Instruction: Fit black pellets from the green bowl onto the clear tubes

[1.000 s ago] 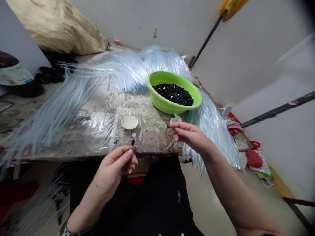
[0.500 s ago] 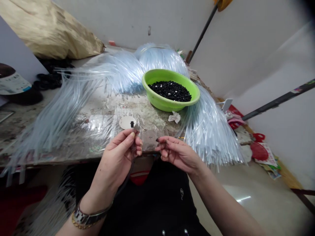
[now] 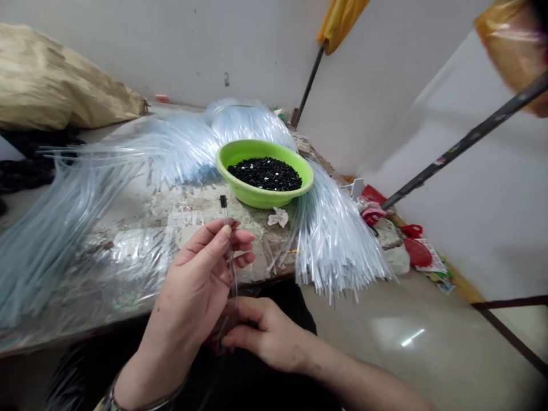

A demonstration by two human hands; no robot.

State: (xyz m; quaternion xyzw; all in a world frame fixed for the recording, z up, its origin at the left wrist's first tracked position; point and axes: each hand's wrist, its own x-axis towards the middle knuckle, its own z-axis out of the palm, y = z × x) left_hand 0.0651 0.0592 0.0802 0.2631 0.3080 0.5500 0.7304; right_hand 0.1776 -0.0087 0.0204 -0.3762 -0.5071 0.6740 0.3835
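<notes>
My left hand (image 3: 192, 279) pinches a thin clear plastic tube (image 3: 233, 279) between thumb and forefinger, its other fingers loosely curled. A small black plastic fitting (image 3: 223, 201) sits on the tube's upper end, which points up. Lower down, at the table's front edge, my right hand (image 3: 269, 334) is closed around the same tube; its fingertips are partly hidden. Beyond the hands stands a green basin (image 3: 261, 201) holding many small black pieces (image 3: 265, 173) with a few white bits among them.
Bundles of clear tubes lie at the left (image 3: 72, 228), at the back (image 3: 180, 142) and at the right (image 3: 334, 240), where the ends overhang the table edge. Crumpled tissue (image 3: 278, 217) lies before the basin. A beige sack (image 3: 60, 80) rests back left. A dark pole (image 3: 466, 142) slants at right.
My right hand has moved down and left, from apart beside the left hand onto the tube. More tube now shows above my left fingers. The view has turned to the right.
</notes>
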